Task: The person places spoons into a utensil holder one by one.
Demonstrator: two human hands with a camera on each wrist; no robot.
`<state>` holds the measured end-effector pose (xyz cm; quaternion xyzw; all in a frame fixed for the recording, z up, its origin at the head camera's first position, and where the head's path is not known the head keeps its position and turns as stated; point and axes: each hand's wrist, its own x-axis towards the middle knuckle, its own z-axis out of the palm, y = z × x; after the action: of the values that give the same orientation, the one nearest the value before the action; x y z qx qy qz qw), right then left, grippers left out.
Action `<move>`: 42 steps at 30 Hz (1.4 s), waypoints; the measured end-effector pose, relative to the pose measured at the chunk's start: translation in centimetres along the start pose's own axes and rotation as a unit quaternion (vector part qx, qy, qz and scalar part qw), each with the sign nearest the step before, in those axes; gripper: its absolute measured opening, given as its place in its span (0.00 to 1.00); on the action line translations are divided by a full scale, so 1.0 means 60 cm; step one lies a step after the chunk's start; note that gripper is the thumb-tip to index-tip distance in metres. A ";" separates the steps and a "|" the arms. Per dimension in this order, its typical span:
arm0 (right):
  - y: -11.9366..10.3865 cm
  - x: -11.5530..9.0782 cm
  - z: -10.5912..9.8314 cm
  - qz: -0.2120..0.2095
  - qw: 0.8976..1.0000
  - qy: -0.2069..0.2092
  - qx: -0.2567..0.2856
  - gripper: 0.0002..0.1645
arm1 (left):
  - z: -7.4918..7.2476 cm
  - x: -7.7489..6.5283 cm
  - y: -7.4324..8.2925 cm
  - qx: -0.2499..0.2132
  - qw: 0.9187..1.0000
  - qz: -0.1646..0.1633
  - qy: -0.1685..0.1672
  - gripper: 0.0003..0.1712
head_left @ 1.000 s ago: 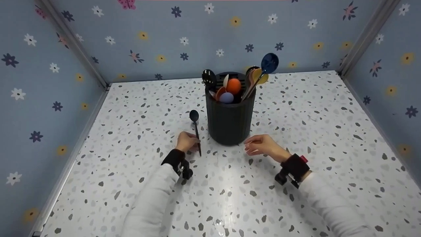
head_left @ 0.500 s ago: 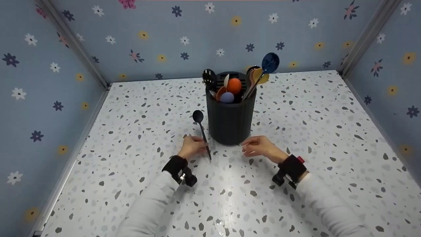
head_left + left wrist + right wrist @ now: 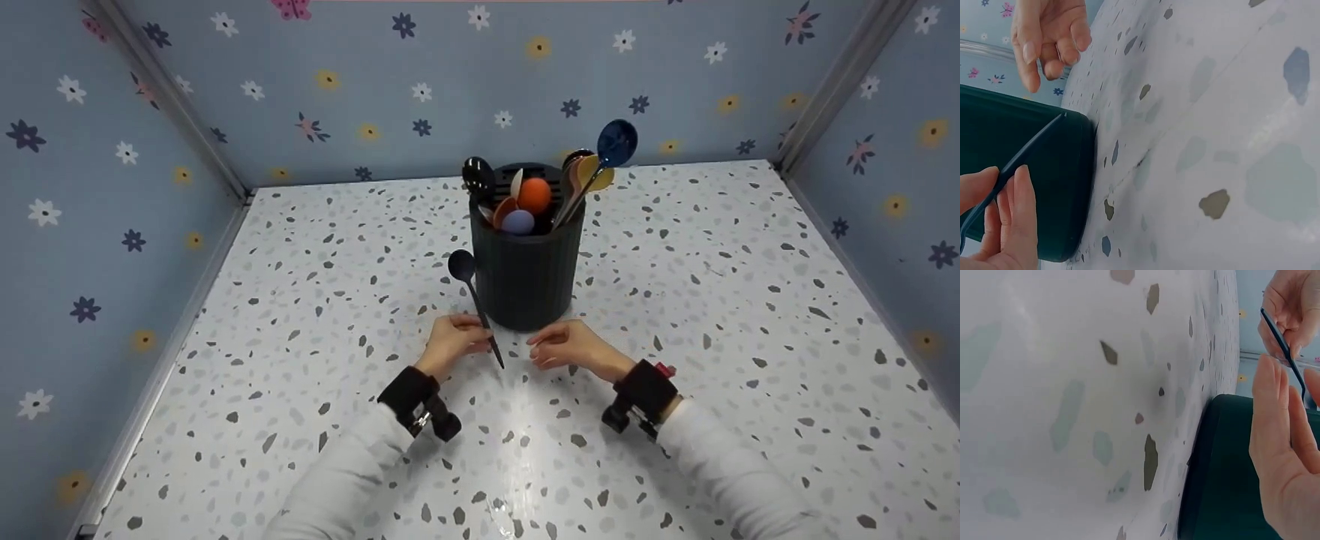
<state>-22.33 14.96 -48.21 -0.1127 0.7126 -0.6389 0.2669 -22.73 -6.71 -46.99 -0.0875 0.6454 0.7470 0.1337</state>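
Note:
Between thumb and fingers, my left hand [image 3: 452, 343] pinches a black spoon [image 3: 480, 304] partway along its handle. Its bowl [image 3: 461, 265] points up and to the left, and the handle's end slants down toward my right hand [image 3: 570, 347]. That hand holds nothing; its fingers are slightly bent and face the handle without touching it, near the front of a dark utensil holder [image 3: 525, 281]. In the left wrist view the spoon handle [image 3: 1027, 147] crosses in front of the holder. The right wrist view shows my right hand [image 3: 1283, 439] with its fingers extended.
Several spoons and utensils stand in the holder, among them a blue spoon [image 3: 617, 144], an orange one [image 3: 534, 196] and a purple one [image 3: 517, 223]. The speckled tabletop [image 3: 315, 420] is bounded by flowered panels [image 3: 450, 90] at the back and sides.
My left hand has moved right with the spoon, which now tilts further to the left at its bowl. My right hand has shifted left and slightly nearer, closing the gap to the spoon.

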 end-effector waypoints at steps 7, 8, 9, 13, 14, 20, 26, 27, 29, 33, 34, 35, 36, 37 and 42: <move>-0.003 0.003 0.022 -0.008 1.000 -0.027 0.005 0.23 | 0.011 -0.013 -0.011 -0.009 1.000 0.028 -0.006 0.15; -0.004 0.002 0.025 -0.011 1.000 -0.029 0.000 0.23 | 0.012 -0.015 -0.011 -0.009 0.999 0.032 -0.009 0.15; -0.005 0.002 0.027 -0.012 0.999 -0.031 -0.004 0.22 | 0.013 -0.016 -0.011 -0.008 0.999 0.033 -0.012 0.15; -0.009 0.000 0.034 -0.021 0.999 -0.034 -0.009 0.20 | 0.019 -0.022 -0.008 0.000 0.999 0.042 -0.024 0.16; -0.010 0.000 0.035 -0.021 0.999 -0.033 -0.008 0.19 | 0.020 -0.024 -0.006 0.002 0.999 0.044 -0.026 0.16; -0.015 -0.002 0.042 -0.026 0.999 -0.025 0.006 0.18 | 0.030 -0.036 -0.001 0.013 0.997 0.066 -0.034 0.16; -0.023 -0.006 0.044 -0.030 0.999 -0.015 0.000 0.17 | 0.038 -0.047 0.005 0.034 0.996 0.079 -0.024 0.15; -0.025 -0.007 0.044 -0.029 0.999 -0.014 -0.004 0.16 | 0.038 -0.048 0.006 0.035 0.996 0.082 -0.025 0.14; -0.029 -0.009 0.043 -0.028 0.999 -0.014 -0.009 0.16 | 0.039 -0.050 0.009 0.045 0.995 0.087 -0.024 0.14; -0.039 -0.013 0.041 -0.031 0.999 -0.014 -0.013 0.15 | 0.041 -0.057 0.021 0.057 0.993 0.095 -0.031 0.15; -0.042 -0.015 0.040 -0.034 0.999 -0.015 -0.014 0.14 | 0.043 -0.059 0.025 0.061 0.993 0.094 -0.032 0.16; -0.045 -0.017 0.039 -0.037 0.999 -0.014 -0.016 0.14 | 0.044 -0.061 0.029 0.060 0.993 0.093 -0.036 0.16; -0.049 -0.019 0.038 -0.039 0.999 -0.013 -0.019 0.14 | 0.046 -0.063 0.034 0.059 0.993 0.092 -0.040 0.17; -0.053 -0.021 0.037 -0.041 0.999 -0.013 -0.020 0.14 | 0.047 -0.064 0.038 0.059 0.993 0.091 -0.043 0.17; -0.071 -0.031 0.032 -0.046 0.998 -0.013 -0.042 0.14 | 0.054 -0.067 0.062 0.069 0.992 0.097 -0.050 0.18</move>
<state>-20.54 13.56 -43.70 -0.1653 0.7293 -0.6184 0.2415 -19.93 -4.33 -41.75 0.0224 0.6931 0.7137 0.0989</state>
